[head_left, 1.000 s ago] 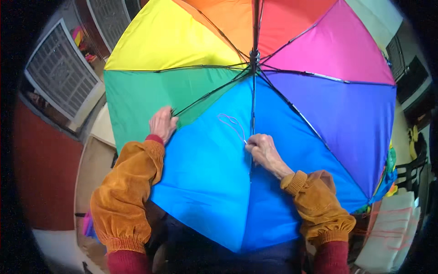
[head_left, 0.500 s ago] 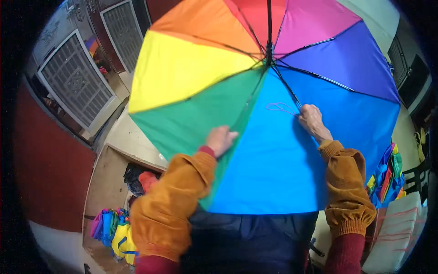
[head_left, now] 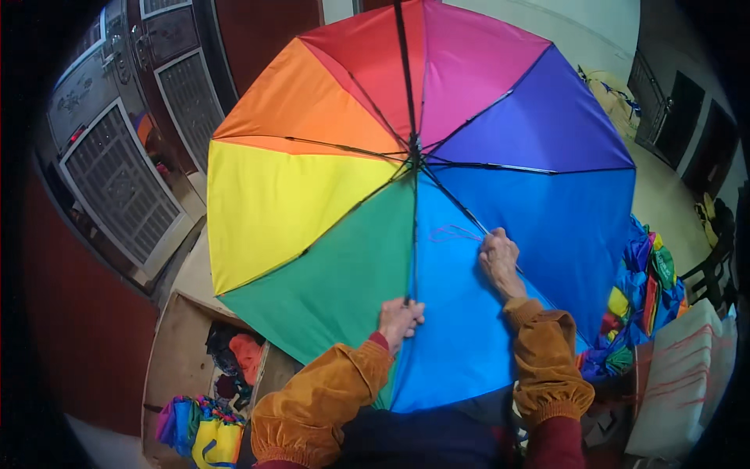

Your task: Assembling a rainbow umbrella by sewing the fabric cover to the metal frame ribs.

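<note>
Under open rainbow umbrella [head_left: 328, 195]: left hand [head_left: 400, 319], right hand [head_left: 500, 258] gripping ribs.

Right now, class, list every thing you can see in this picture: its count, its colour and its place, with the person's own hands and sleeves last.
open rainbow fabric umbrella: one, eight coloured panels, centre, underside and ribs showing
brown cardboard box: one, lower left, holding orange and dark cloth
folded bright fabric bundle: one, multicoloured, bottom left
heap of colourful umbrella fabric: one, right
white sack: one, lower right
metal grilles: several, grey, upper left
mustard velvet sleeves: two, bottom
left hand: gripping a rib
right hand: on a blue-panel rib
</note>
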Demonstrator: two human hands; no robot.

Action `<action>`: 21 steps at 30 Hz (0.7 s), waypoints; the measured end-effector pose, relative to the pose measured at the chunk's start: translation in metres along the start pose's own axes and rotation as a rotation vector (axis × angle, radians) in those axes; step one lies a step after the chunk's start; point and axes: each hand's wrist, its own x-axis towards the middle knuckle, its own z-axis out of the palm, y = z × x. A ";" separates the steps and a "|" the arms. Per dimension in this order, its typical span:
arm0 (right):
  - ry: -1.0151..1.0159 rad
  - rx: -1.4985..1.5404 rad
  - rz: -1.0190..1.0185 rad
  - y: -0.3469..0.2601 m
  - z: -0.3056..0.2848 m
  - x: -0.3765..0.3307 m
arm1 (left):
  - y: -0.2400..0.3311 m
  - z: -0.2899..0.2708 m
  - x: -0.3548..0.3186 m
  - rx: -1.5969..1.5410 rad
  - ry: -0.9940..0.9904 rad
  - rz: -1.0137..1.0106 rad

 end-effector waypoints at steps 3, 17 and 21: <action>0.087 0.082 0.081 -0.009 -0.011 0.010 | -0.010 -0.008 0.012 0.103 0.139 0.076; 0.038 0.872 0.783 -0.053 -0.069 0.025 | 0.005 -0.021 0.023 -0.002 0.097 0.031; -0.572 0.396 0.191 -0.094 -0.015 -0.005 | -0.002 -0.021 0.027 -0.239 0.127 -0.065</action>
